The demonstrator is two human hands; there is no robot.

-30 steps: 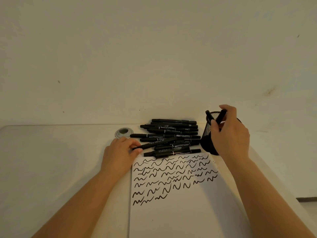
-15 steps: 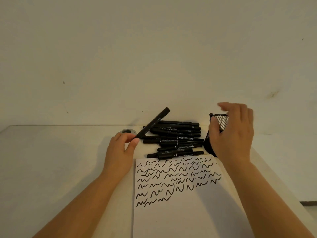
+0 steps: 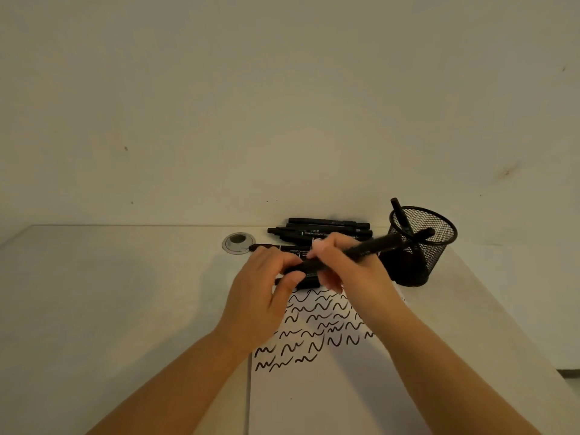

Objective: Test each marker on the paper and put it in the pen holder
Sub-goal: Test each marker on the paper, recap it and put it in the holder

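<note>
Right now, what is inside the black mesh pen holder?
Inside the pen holder a few black markers lean against the rim. The mesh is dark, so their exact number and the bottom cannot be seen.

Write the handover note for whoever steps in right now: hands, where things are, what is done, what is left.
Left hand and right hand both grip one black marker above the top edge of the paper; its far end points toward the pen holder. Whether its cap is off cannot be told.
The paper carries several rows of black squiggles, with bare space below them.
The mesh pen holder stands at the right with a few markers inside.
The pile of markers lies behind the hands.
Done: many test marks made, a few markers stowed.
Left: test the held marker, drop it in the holder, then work through the pile.
</note>
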